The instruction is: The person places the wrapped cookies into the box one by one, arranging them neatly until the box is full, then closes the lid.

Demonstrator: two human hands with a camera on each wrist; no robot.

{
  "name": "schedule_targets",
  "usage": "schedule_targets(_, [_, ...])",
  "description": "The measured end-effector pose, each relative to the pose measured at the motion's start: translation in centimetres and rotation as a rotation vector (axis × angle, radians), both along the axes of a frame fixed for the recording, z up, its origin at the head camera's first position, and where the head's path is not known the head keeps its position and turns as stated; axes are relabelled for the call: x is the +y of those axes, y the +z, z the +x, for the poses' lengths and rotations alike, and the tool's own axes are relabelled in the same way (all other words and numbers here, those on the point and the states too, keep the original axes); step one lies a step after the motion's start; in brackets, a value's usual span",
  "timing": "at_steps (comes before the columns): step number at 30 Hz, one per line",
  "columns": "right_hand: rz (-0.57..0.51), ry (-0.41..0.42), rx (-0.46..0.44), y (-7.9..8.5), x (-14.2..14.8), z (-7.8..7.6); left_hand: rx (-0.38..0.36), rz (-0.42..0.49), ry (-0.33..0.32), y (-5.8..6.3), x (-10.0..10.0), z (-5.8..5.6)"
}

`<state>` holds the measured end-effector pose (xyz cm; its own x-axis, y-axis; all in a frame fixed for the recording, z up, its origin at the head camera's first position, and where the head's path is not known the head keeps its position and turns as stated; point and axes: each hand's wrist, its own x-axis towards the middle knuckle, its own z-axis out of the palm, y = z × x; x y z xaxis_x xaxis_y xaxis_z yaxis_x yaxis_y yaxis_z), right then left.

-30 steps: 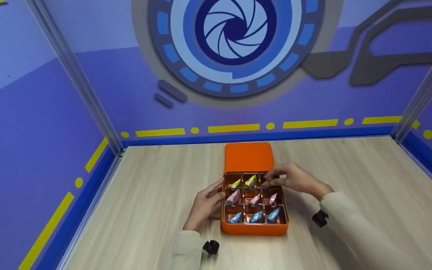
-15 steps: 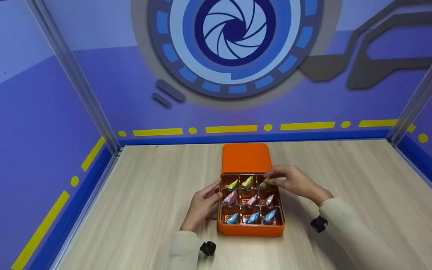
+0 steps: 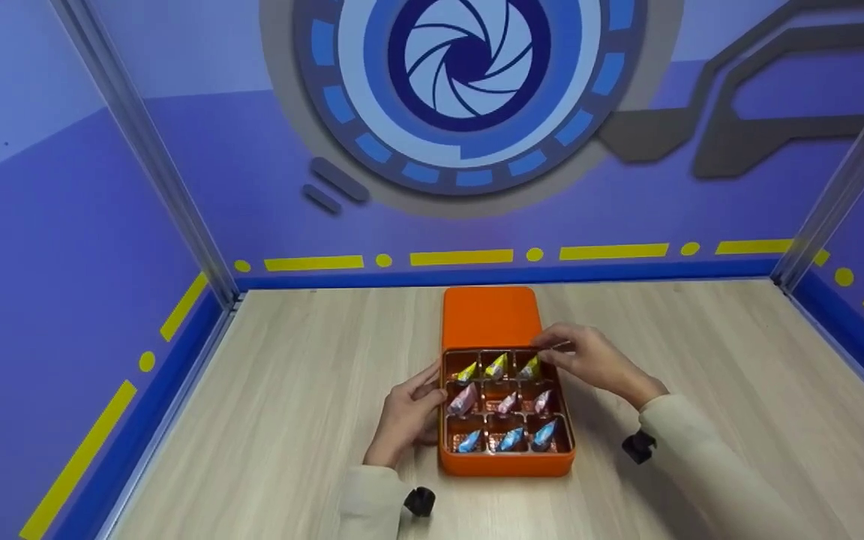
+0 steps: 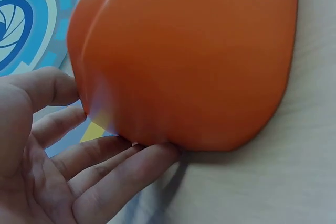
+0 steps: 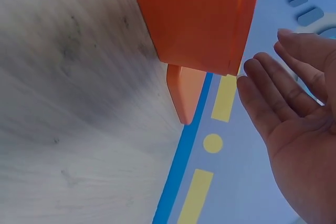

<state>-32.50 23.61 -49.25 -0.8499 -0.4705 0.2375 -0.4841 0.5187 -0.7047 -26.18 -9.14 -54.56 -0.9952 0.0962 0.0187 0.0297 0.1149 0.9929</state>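
An orange box (image 3: 507, 465) holds a tray with small compartments. Each has one shiny wrapped candy: yellow ones in the back row, pink in the middle row, blue in front. My left hand (image 3: 402, 420) rests against the box's left side, thumb at the rim; in the left wrist view its spread fingertips touch the orange wall (image 4: 199, 66). Over the back right corner, my right hand (image 3: 589, 364) has its fingertips close by the rim, just off the right-hand yellow candy (image 3: 529, 368). The right wrist view shows its fingers extended with nothing between them.
Directly behind the box lies its orange lid (image 3: 490, 316). Both stand on a light wood tabletop (image 3: 312, 390). A blue and purple printed panel (image 3: 199, 172) rises along the back, with side panels at left and right.
My right hand's fingers have lifted and come off the yellow candy in the back right compartment, which now shows more fully. My left hand stays at the box's left side.
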Motion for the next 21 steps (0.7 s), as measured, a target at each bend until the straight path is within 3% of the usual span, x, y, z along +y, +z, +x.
schedule_targets(5, [-0.03, -0.004, -0.016, 0.1, 0.3, -0.1, 0.066, -0.11, -0.012, 0.3, -0.2, 0.1])
schedule_targets(12, [-0.032, -0.081, -0.018, 0.3, 0.3, -0.7, 0.111, -0.244, 0.113, 1.3, -0.3, -0.9])
schedule_targets(17, [0.018, -0.157, -0.025, 0.6, 0.0, -1.7, 0.155, -0.34, 0.1, 3.0, 0.0, -3.3])
schedule_targets(21, [0.12, -0.188, -0.079, 0.8, -0.6, -2.8, 0.205, -0.503, 0.063, 4.3, 0.1, -5.7])
